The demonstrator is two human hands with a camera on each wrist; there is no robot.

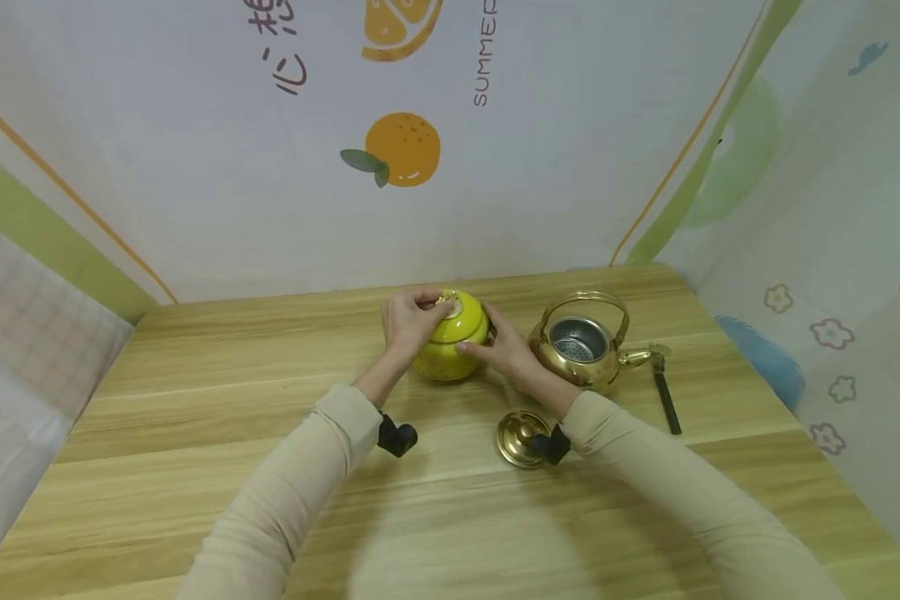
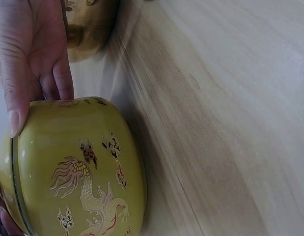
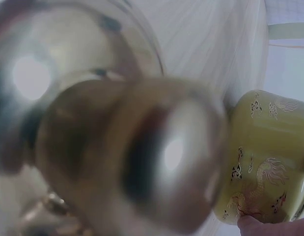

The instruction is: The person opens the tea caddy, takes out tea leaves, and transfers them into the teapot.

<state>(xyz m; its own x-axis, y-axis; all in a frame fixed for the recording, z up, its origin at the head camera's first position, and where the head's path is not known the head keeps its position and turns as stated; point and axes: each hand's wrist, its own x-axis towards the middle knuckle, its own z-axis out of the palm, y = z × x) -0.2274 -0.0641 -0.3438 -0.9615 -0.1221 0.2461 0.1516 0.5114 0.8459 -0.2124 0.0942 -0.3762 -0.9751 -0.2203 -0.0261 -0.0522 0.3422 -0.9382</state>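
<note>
A round yellow jar with a gold dragon pattern stands on the table, its yellow lid on top. My left hand pinches the ornate gold knob of that lid between thumb and fingers. Around the jar's right side my right hand holds it, thumb at the front and fingers behind. In the left wrist view the right thumb lies by the seam between lid and jar. A gold lid rests on the table below my right wrist; it looms blurred in the right wrist view.
A gold kettle with a raised handle stands uncovered right of my right hand, a metal strainer inside. Beside its spout lies a dark narrow strip. A printed cloth hangs behind the wooden table.
</note>
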